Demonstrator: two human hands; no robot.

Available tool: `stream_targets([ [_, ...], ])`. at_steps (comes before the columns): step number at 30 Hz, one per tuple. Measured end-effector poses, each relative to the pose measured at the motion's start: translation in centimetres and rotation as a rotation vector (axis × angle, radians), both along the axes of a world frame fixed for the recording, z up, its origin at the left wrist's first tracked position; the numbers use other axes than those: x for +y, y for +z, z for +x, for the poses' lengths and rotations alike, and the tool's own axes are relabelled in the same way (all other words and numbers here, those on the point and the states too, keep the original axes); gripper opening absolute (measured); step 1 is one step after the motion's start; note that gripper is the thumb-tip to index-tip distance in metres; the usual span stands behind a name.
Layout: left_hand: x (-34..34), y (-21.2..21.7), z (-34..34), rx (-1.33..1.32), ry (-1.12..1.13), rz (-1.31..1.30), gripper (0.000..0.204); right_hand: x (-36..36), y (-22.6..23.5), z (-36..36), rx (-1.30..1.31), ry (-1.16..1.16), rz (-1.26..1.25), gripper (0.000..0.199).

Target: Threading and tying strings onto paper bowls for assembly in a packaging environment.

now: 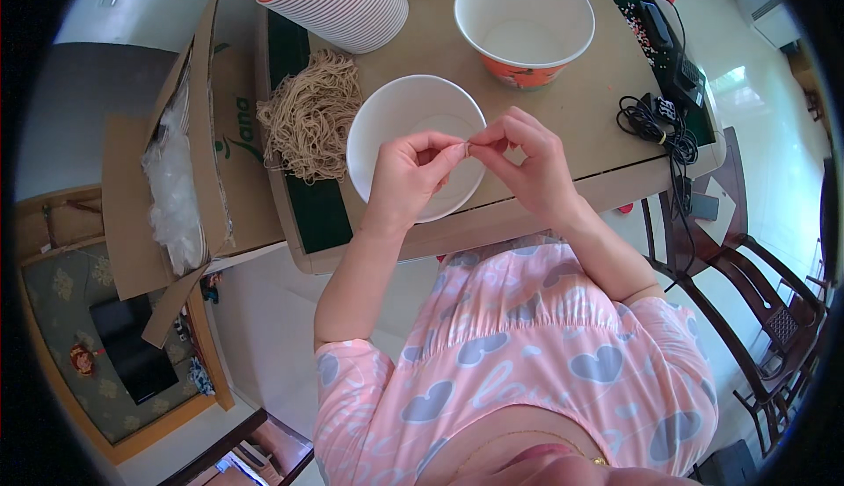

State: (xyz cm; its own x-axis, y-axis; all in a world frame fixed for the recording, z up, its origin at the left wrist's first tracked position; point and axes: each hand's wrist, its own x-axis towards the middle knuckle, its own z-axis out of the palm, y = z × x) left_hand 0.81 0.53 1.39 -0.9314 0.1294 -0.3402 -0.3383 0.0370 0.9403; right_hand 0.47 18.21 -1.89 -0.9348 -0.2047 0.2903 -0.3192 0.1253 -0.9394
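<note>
My left hand (409, 174) and my right hand (526, 156) meet fingertip to fingertip over the near right part of a white round paper bucket (396, 104). Thumb and forefinger of each hand are pinched closed. Whatever lies between them is too small to make out. A tangled heap of beige string (309, 117) lies just left of this bucket. Farther right stands a second paper bucket (526, 75), white inside with an orange printed outside. At the far left of the table a tall stack of nested paper buckets (347, 7) lies on its side.
An opened cardboard box (242, 117) with clear plastic inside stands against the table's left side. Coiled black cables (664, 130) hang over the right edge of the brown tabletop (580, 126). Dark wooden chairs (756, 293) stand on the right.
</note>
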Motion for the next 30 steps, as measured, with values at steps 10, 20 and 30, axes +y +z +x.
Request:
stream_targets([
  [10,-0.8,0.3,0.6,0.092,0.054,-0.159,0.008,-0.4,1.0,0.6,-0.016,0.085,0.152,0.028],
  [20,-1.3,0.1,1.5,0.252,0.085,-0.332,0.007,-1.1,0.3,0.2,0.074,0.044,0.236,0.016],
  [30,-1.2,-0.5,1.7,0.334,0.103,-0.325,0.005,-1.2,0.1,0.2,0.112,0.037,0.353,0.018],
])
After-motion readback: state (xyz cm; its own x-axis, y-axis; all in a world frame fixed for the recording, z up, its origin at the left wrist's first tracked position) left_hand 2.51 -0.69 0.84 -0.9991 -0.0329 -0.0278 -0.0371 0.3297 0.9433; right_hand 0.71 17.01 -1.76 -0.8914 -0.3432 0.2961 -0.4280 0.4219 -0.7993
